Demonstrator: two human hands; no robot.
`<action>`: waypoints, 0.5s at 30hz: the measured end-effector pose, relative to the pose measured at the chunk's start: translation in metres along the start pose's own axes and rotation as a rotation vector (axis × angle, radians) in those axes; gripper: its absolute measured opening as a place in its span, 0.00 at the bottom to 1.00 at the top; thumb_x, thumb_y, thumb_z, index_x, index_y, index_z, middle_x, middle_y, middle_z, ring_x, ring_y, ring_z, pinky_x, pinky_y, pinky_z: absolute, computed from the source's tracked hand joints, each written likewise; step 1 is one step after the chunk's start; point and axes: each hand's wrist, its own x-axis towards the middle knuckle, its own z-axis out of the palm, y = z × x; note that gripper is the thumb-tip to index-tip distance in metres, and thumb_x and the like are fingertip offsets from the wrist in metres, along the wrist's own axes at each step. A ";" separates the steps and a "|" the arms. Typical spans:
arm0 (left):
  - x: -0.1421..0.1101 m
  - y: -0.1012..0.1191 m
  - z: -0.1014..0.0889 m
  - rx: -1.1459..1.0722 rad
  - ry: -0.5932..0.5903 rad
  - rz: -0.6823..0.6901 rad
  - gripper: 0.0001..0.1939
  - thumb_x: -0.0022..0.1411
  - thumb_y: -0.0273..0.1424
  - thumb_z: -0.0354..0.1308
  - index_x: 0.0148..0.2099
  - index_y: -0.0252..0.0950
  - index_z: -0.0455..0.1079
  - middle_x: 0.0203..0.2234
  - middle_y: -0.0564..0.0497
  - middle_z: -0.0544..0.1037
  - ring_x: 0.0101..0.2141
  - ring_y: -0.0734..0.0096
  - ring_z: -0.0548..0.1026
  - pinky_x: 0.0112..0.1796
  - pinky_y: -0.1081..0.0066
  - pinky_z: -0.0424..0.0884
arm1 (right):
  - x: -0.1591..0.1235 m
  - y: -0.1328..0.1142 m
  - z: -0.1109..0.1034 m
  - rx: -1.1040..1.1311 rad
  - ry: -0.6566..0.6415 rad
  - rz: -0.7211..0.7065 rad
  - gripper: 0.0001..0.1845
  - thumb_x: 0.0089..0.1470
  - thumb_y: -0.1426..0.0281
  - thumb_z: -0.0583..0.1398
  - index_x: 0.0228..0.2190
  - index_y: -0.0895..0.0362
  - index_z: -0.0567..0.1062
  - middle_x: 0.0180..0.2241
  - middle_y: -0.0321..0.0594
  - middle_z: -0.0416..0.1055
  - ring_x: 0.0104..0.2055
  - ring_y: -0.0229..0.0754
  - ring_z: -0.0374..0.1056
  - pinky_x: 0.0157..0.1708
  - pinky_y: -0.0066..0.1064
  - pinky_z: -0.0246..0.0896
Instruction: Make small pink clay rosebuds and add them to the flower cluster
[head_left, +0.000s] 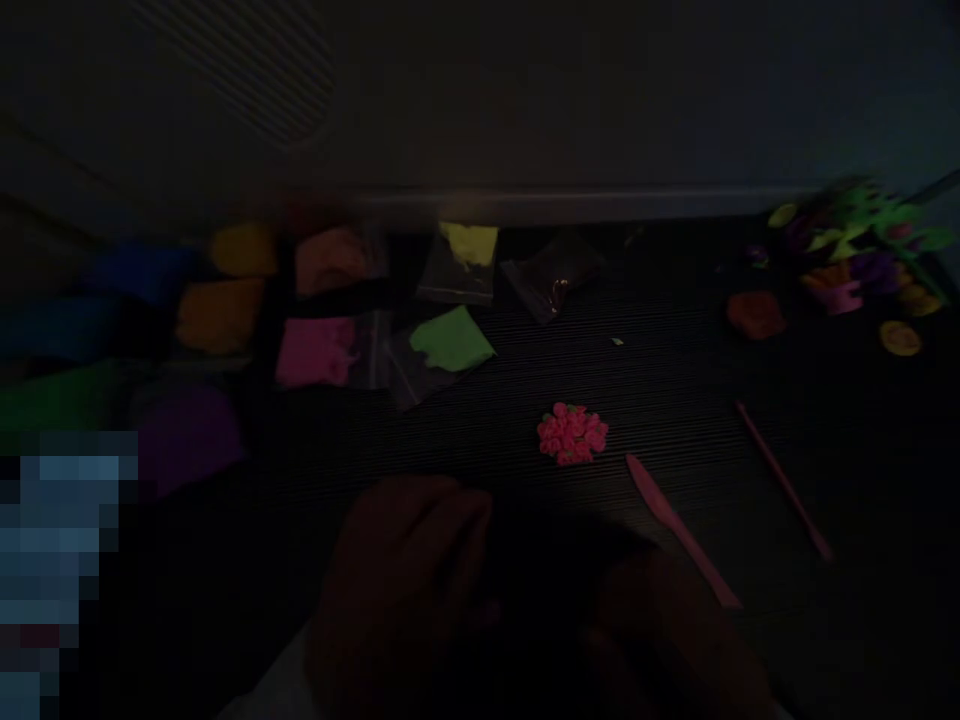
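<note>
In the dim head view my left hand (401,575) is at the lower middle, its fingers curled inward. Just by its fingertips shows a faint pink spot (489,611), too dark to name. To the right is my right hand (667,620), with bent fingers partly lost in shadow; what they hold cannot be made out. Beyond the hands lies a cluster of small pink clay flowers (572,434) with bits of green. A pink plastic modelling knife (679,530) rests beside my right hand, and a thin pink modelling tool (782,480) lies farther right.
Along the left and back are bags of coloured clay, among them purple (191,435), pink (319,350), light green (454,342) and yellow (471,243). A crumpled clear bag (555,280) lies near the wall. Colourful clay pieces (862,260) and a reddish lump (755,314) stand at the back right.
</note>
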 end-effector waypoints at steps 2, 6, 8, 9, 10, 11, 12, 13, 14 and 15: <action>0.002 0.002 0.001 -0.038 0.063 -0.046 0.08 0.53 0.28 0.50 0.36 0.34 0.67 0.32 0.49 0.72 0.34 0.69 0.68 0.35 0.66 0.66 | -0.001 0.000 0.006 0.002 0.056 0.039 0.02 0.48 0.73 0.55 0.27 0.55 0.67 0.24 0.35 0.66 0.27 0.34 0.62 0.26 0.28 0.59; 0.004 0.003 0.003 -0.126 0.143 -0.106 0.07 0.53 0.29 0.51 0.34 0.34 0.67 0.30 0.50 0.73 0.34 0.70 0.69 0.37 0.67 0.66 | 0.000 0.000 0.012 0.003 0.084 0.081 0.04 0.49 0.72 0.54 0.28 0.56 0.69 0.27 0.36 0.68 0.31 0.35 0.63 0.31 0.29 0.59; 0.005 0.003 0.004 -0.156 0.171 -0.143 0.08 0.54 0.29 0.50 0.34 0.34 0.68 0.29 0.50 0.74 0.33 0.71 0.70 0.37 0.68 0.67 | 0.001 0.003 0.014 -0.005 0.091 0.074 0.07 0.50 0.71 0.53 0.32 0.56 0.70 0.29 0.38 0.68 0.33 0.36 0.64 0.34 0.29 0.60; 0.005 0.002 0.005 -0.173 0.185 -0.166 0.08 0.54 0.29 0.49 0.34 0.34 0.68 0.29 0.50 0.74 0.33 0.71 0.70 0.37 0.68 0.67 | 0.002 0.005 0.015 0.000 0.092 0.048 0.08 0.50 0.71 0.53 0.33 0.56 0.70 0.30 0.38 0.68 0.34 0.36 0.64 0.35 0.29 0.60; 0.006 0.002 0.007 -0.193 0.202 -0.180 0.08 0.54 0.29 0.49 0.34 0.34 0.68 0.28 0.50 0.74 0.33 0.71 0.71 0.36 0.68 0.67 | 0.003 0.007 0.015 0.007 0.089 0.032 0.09 0.51 0.71 0.52 0.34 0.56 0.70 0.31 0.38 0.68 0.35 0.36 0.64 0.36 0.29 0.60; 0.006 0.002 0.008 -0.204 0.198 -0.186 0.08 0.53 0.29 0.49 0.34 0.35 0.69 0.28 0.51 0.74 0.32 0.71 0.71 0.35 0.68 0.68 | 0.003 0.008 0.016 0.012 0.107 0.026 0.09 0.51 0.70 0.52 0.34 0.56 0.70 0.31 0.39 0.69 0.35 0.36 0.65 0.37 0.29 0.61; 0.007 0.001 0.010 -0.210 0.218 -0.202 0.08 0.52 0.29 0.50 0.33 0.36 0.69 0.27 0.51 0.74 0.30 0.71 0.71 0.34 0.68 0.68 | 0.004 0.009 0.016 0.018 0.112 0.026 0.10 0.51 0.69 0.52 0.34 0.56 0.70 0.32 0.39 0.69 0.36 0.36 0.65 0.38 0.29 0.61; 0.008 0.001 0.012 -0.217 0.247 -0.211 0.07 0.52 0.29 0.50 0.32 0.36 0.70 0.25 0.51 0.73 0.29 0.71 0.71 0.32 0.69 0.68 | 0.004 0.010 0.017 0.009 0.116 0.016 0.10 0.52 0.69 0.52 0.34 0.56 0.71 0.32 0.39 0.69 0.36 0.36 0.65 0.37 0.29 0.61; 0.008 0.001 0.014 -0.231 0.274 -0.207 0.07 0.51 0.29 0.50 0.32 0.37 0.70 0.25 0.51 0.73 0.28 0.71 0.70 0.31 0.69 0.68 | 0.004 0.010 0.017 -0.002 0.121 0.006 0.10 0.52 0.69 0.51 0.34 0.56 0.71 0.31 0.39 0.69 0.35 0.36 0.65 0.37 0.29 0.61; 0.009 0.001 0.015 -0.257 0.303 -0.195 0.08 0.51 0.28 0.50 0.33 0.36 0.70 0.25 0.51 0.73 0.28 0.71 0.70 0.32 0.68 0.68 | 0.005 0.010 0.017 -0.015 0.130 -0.002 0.10 0.52 0.69 0.51 0.33 0.57 0.71 0.31 0.40 0.69 0.35 0.37 0.65 0.36 0.30 0.61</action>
